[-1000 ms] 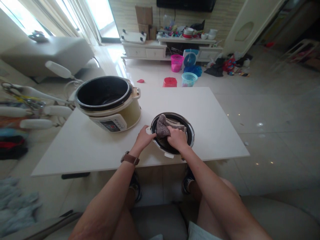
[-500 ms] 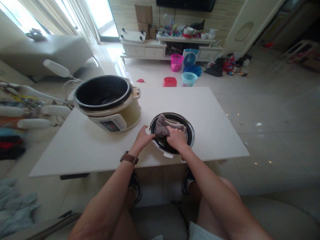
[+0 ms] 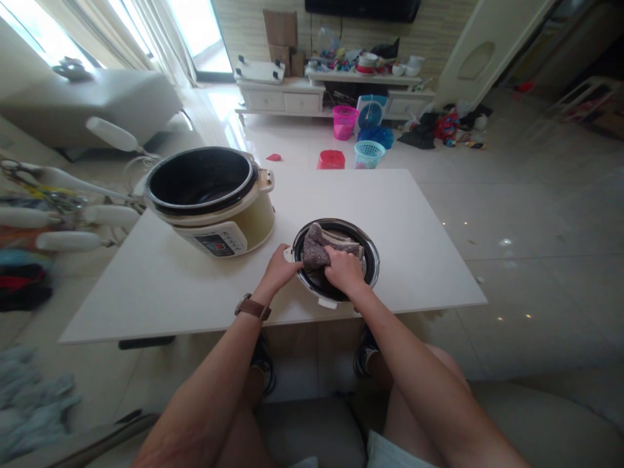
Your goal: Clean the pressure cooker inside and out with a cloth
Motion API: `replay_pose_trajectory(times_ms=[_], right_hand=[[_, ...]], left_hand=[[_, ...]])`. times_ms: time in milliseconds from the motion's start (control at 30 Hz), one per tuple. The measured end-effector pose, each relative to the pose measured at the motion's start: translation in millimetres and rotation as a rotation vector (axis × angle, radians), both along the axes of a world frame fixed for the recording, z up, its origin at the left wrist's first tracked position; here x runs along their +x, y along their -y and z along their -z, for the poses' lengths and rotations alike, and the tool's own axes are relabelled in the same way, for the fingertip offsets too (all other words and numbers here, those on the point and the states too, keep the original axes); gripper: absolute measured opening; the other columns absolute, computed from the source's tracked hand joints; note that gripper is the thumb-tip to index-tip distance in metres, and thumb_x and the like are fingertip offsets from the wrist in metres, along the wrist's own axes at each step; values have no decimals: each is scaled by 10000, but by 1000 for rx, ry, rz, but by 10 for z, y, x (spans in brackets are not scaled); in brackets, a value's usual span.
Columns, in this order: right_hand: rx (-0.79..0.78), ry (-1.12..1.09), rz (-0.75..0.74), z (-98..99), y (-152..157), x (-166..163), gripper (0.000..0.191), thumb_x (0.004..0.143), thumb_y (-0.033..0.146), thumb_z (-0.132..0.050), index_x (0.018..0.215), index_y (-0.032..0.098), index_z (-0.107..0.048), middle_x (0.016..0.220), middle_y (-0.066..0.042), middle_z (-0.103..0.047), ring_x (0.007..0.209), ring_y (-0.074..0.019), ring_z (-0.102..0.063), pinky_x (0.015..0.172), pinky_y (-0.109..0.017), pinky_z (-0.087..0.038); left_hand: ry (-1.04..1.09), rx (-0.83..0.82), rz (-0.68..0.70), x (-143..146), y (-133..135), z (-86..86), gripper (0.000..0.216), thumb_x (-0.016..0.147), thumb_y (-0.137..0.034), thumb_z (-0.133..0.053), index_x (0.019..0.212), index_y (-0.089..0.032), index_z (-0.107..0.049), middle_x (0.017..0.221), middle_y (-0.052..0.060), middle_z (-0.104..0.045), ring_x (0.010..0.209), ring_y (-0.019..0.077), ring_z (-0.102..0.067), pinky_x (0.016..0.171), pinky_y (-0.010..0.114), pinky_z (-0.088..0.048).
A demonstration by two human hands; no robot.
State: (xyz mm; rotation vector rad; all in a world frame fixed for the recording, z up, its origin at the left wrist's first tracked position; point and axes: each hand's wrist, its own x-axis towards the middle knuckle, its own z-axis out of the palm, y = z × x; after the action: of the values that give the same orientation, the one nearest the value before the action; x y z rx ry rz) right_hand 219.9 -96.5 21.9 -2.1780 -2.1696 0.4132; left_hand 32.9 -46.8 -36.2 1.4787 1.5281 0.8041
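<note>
A round pressure cooker lid [image 3: 371,250] lies upside down near the front edge of the white table, its dark inner side up. My left hand [image 3: 281,270] grips the lid's left rim at a small white tab. Inside the lid, my right hand [image 3: 345,270] is closed on a bunched grey-brown cloth [image 3: 316,248] pressed against the inner surface. The fingertips of that hand are partly hidden in the cloth. To the left stands the open electric pressure cooker [image 3: 221,224], cream-coloured, with a dark inner pot and a control panel in front.
The white table [image 3: 390,208] ends just before my knees. A white multi-armed lamp-like frame [image 3: 73,179] stands beyond its left edge. On the floor past the table are a red stool [image 3: 331,159], a blue basket [image 3: 369,155] and a pink basket [image 3: 345,122].
Almost nothing differs. Both hands, the cloth and the lid keep their places; the view has shifted very slightly.
</note>
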Motion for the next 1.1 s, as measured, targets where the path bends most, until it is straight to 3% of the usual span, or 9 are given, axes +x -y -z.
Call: replay_pose_trajectory(times_ms=[467,733,933,1100], right_hand=[[-9,2,-8,7,18,-6,430,909,188,-534,1329,234,-615,1235,-121,-769,1103,-316,-746,928,-389,-540],[-10,0,-20,16,45,-34,419,921,201,-530,1327,248,-623,1292,-116,-749,1133,-302,-733,940,-383,-532],[-7,-6,-17,14,0,-11,428,918,243,-549,1334,275,-642,1228,-106,-774,1115,-315,-740,915,-395,-537],[-19,-6,-2,6,-51,-2,399,915,264,-556,1300,278,-659,1197,-109,-782,1100,-315,-744,904,-392,-534]], left_hand=[[-37,-18,-16,54,82,-80,395,596,-183,-699,975,-194,-585,840,-4,-668,770,191,-615,719,298,-477],[-64,2,-136,99,138,-8,372,610,-182,-687,969,-200,-589,895,11,-670,830,200,-613,760,307,-465],[-46,17,-52,44,96,-16,376,609,-227,-697,966,-203,-581,873,-2,-649,812,196,-597,764,309,-466],[-42,8,-73,68,43,-46,365,600,-212,-683,951,-202,-584,852,-4,-642,795,191,-592,748,302,-460]])
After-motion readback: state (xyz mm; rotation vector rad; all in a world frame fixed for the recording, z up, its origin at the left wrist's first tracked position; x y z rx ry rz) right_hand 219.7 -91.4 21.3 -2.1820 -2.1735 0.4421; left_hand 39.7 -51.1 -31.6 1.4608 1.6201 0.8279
